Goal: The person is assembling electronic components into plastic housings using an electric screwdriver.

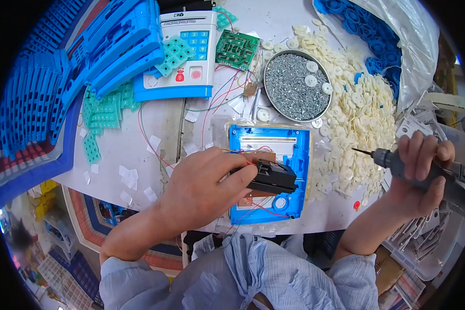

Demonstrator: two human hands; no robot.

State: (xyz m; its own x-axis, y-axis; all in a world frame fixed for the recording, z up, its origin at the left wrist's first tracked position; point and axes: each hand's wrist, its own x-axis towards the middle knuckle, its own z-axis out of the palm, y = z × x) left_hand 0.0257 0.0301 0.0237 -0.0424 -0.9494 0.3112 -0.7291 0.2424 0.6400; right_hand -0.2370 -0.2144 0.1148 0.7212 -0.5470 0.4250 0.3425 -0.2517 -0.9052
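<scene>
Boxy black plastic module [276,177] in left-hand grip [206,181], slim-tipped grey screwdriver [396,164] in right-hand grip [421,159]

The casing [303,155] is smooth, lightly glossy plastic, the module [276,178] over it black plastic. At three o'clock, the driver [393,161] has a matt shell. Bright metal screws [292,85] fill a metal bowl [297,120] at one; smooth plastic discs [359,111] and a crinkled, glossy plastic bag [421,49] lie at two; wrinkled cloth [294,263] at six.

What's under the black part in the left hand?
Beneath the black part, held by the left hand, is an open blue casing, with brown board edges and thin wires showing. Whatever lies directly below the part and hand is covered.
</scene>
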